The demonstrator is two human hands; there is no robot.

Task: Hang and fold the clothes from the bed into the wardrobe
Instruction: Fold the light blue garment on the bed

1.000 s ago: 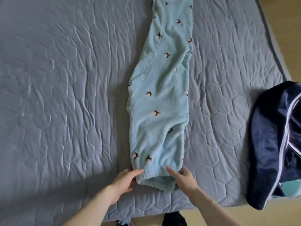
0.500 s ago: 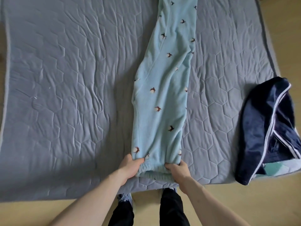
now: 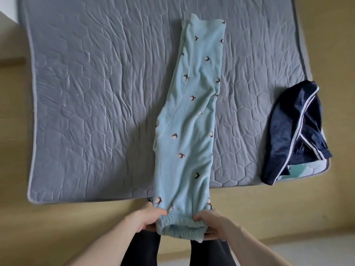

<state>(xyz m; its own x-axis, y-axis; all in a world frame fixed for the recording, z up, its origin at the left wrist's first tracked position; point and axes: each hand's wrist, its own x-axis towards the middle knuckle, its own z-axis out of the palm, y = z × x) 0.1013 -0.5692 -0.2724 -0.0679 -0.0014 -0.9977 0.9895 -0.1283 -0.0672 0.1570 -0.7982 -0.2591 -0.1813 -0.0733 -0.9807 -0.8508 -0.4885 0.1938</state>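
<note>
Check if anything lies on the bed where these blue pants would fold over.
Nothing visible does. Both hands grip the pants cuff; the dark garment lies apart at the bed's right edge.

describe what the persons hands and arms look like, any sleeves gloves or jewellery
Both arms are bare from the bottom edge of the view up to the wrist: no sleeve shows on either forearm. The left hand and right hand wear no gloves, and no ring, watch or bracelet is visible. Below them, dark trousers cover the person's legs.
</note>
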